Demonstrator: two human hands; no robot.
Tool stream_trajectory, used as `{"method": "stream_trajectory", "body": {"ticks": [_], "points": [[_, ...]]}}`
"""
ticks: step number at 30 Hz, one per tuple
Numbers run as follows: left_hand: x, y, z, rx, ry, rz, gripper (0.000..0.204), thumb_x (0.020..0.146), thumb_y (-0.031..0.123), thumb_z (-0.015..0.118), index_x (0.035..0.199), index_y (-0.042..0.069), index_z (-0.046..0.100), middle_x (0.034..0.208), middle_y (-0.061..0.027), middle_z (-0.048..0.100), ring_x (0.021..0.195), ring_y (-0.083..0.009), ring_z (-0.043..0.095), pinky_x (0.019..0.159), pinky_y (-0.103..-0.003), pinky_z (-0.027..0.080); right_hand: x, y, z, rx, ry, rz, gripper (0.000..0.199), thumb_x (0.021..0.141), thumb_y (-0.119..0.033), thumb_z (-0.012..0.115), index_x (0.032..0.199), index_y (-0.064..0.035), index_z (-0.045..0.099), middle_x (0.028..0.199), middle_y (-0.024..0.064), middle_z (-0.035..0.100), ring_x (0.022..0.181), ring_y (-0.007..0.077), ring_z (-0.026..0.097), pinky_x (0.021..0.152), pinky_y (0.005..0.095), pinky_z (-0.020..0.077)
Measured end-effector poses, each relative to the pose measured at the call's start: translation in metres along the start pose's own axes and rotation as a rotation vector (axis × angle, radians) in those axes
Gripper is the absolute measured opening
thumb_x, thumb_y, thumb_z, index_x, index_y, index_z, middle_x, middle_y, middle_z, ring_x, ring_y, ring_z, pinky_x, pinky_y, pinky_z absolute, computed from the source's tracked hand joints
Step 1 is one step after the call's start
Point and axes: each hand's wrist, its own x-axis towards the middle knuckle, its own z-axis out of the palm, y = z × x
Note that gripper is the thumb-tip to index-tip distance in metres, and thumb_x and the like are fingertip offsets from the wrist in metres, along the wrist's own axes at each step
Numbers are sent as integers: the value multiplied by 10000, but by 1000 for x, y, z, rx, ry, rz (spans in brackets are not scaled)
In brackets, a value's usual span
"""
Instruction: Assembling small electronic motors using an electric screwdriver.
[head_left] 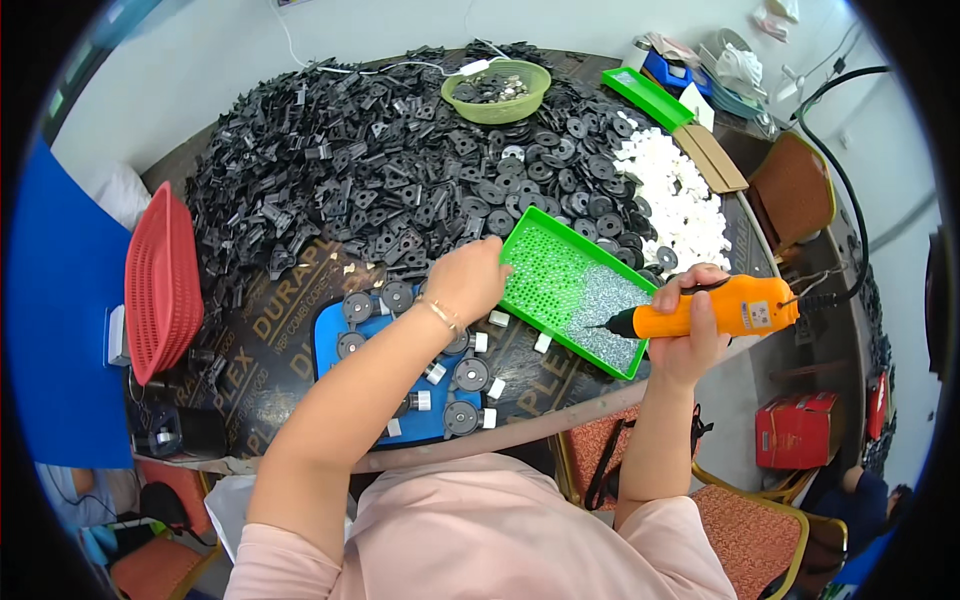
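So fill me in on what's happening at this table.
A person sits at a round table piled with black plastic parts. The right hand holds an orange electric screwdriver, its tip over a green tray of small screws. The left hand rests at that tray's left edge, above a blue fixture carrying round black discs and small white pieces. A heap of white parts and a green bowl sit farther back.

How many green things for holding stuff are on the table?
3. A round green bowl sits at the far side on the black pile, a flat green tray lies far right, and a big green tray lies by the left hand. The pile may hide more.
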Motion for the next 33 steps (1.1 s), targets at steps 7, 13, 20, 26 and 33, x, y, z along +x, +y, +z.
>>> {"method": "stream_trajectory", "body": {"ticks": [7,13,20,26,33], "points": [[28,3,-3,152,-148,-58,198,795,206,591,847,14,588,842,-201,642,825,-386,619,734,-478,494,8,-3,-4,3,2,-40,194,837,-116,578,1008,-53,514,921,70,504,685,161,534,618,292,435],[24,-8,5,-5,-67,8,228,812,212,569,794,-14,589,781,-240,613,777,-392,605,706,-463,482,15,3,-5,-3,-2,-44,200,836,-125,585,1013,-54,524,923,70,514,687,156,528,624,293,432],[-25,21,18,-73,-153,-5,256,790,233,588,730,-15,601,701,-232,610,693,-386,613,658,-452,494,18,4,-2,7,1,-42,212,826,-124,596,1008,-47,518,918,76,502,690,164,527,629,305,436],[-38,35,1,138,-291,9,259,758,273,618,734,17,656,687,-199,630,670,-352,634,616,-442,520,-1,20,14,-23,-88,45,236,803,-114,615,986,-22,498,907,93,477,648,172,528,592,302,451],[-60,33,-26,78,-243,-18,278,703,300,714,802,50,645,744,-136,642,730,-312,633,645,-399,490,-12,38,35,-4,-256,101,252,770,-54,632,965,16,489,905,117,466,624,178,548,565,278,469]]}}
